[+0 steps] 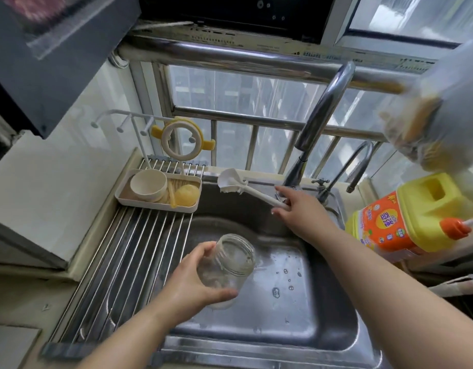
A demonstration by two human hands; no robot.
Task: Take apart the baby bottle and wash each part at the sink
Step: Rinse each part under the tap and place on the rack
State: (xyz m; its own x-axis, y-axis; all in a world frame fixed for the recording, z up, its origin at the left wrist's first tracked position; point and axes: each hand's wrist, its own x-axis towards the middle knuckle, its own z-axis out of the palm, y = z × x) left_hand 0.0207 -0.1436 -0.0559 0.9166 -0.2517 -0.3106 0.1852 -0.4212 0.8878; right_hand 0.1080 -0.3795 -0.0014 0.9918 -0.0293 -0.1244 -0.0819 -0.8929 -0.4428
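Note:
My left hand point(192, 280) grips the clear bottle body point(230, 265) over the steel sink point(296, 328), its threaded open mouth tilted up and away from me. My right hand point(296, 209) holds the end of a white bottle brush point(246, 189) by its handle near the back of the sink; the brush head points left. On the drying rack at the left, a cream tray point(195, 207) holds a cream cap point(148, 185) and a yellowish nipple point(187, 194). A cream ring with yellow handles point(182, 138) hangs on white hooks above the tray.
A tall chrome faucet point(320, 115) and a smaller tap point(358, 166) stand behind the sink. A yellow and orange detergent jug point(406, 219) sits at the right. A roll-up steel rack point(128, 262) covers the sink's left part. A bagged item point(438, 115) hangs at upper right.

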